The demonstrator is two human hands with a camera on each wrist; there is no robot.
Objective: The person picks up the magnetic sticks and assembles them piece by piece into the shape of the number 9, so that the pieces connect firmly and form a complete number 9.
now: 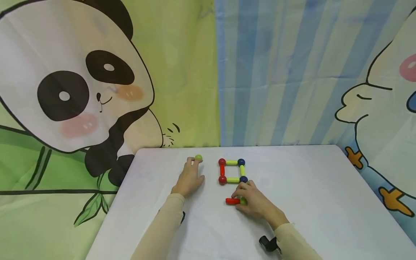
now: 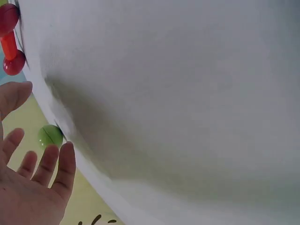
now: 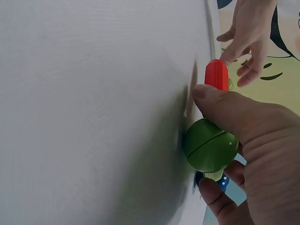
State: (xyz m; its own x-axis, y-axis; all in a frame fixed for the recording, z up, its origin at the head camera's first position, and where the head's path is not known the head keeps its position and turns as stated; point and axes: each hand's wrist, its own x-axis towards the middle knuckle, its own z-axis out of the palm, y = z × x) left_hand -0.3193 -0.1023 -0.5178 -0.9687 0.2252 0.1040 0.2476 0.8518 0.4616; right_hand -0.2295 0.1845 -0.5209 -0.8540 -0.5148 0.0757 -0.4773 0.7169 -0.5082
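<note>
My left hand [image 1: 189, 177] reaches to the far left of the table, its fingertips at a light green ball [image 1: 198, 157]. The left wrist view shows those fingers spread and fairly straight, with the green ball [image 2: 50, 135] beyond them. Nearer the front, my right hand [image 1: 255, 200] holds a short red rod [image 1: 232, 201] with a green ball [image 1: 243, 200] at its right end. The right thumb [image 3: 225, 105] lies across the rod beside the ball [image 3: 211, 145]; some of the other fingers are hidden.
Just beyond my right hand lies a square of magnetic rods and balls: a red rod [image 1: 222, 170], yellow-green rods [image 1: 232, 163], red balls [image 1: 222, 180] and blue balls [image 1: 241, 162]. The white table [image 1: 312, 187] ends at a printed cloth backdrop [image 1: 276, 72].
</note>
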